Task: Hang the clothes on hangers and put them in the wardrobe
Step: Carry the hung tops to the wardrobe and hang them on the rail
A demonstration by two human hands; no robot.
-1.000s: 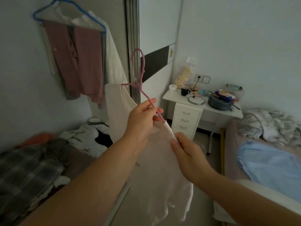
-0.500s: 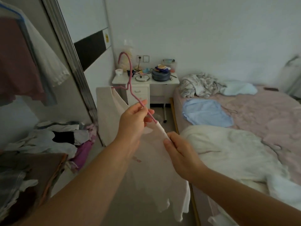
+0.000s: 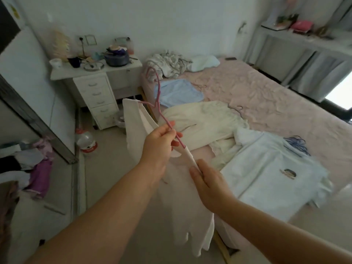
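A white drawer unit [image 3: 97, 96] stands at the far left against the wall, its top crowded with a dark pot [image 3: 116, 58], a dark mug [image 3: 75, 62] and a white cup [image 3: 56, 63]. A plastic bottle [image 3: 86, 140] sits on the floor near it. A pink-sheeted bed [image 3: 276, 96] fills the right side. A shelf [image 3: 304, 38] holds small items at far right.

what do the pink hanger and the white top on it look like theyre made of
The pink hanger: a thin rod bent into hook and arms, so probably wire with a matte pink coating; the metal core is a guess.

The white top: soft, thin woven or knit cloth, likely cotton or a blend. It droops in loose folds from the hanger and has no sheen.
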